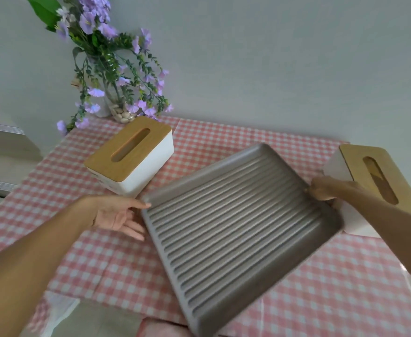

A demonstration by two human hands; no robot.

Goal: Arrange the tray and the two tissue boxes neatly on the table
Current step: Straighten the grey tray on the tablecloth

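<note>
A grey ribbed tray (236, 229) lies skewed on the pink checked tablecloth, its near corner past the table's front edge. My left hand (119, 217) is at its left corner, fingers spread, thumb touching the rim. My right hand (326, 188) grips the tray's right rim. One white tissue box with a wooden lid (131, 154) stands at the back left, just beyond the tray's left corner. A second tissue box (369, 176) stands at the right edge, partly hidden by my right forearm.
A glass vase of purple flowers (117, 93) stands at the table's back left corner, against the pale wall. The checked tablecloth (97, 263) covers the table. A shelf or cabinet (3, 152) sits off the left side.
</note>
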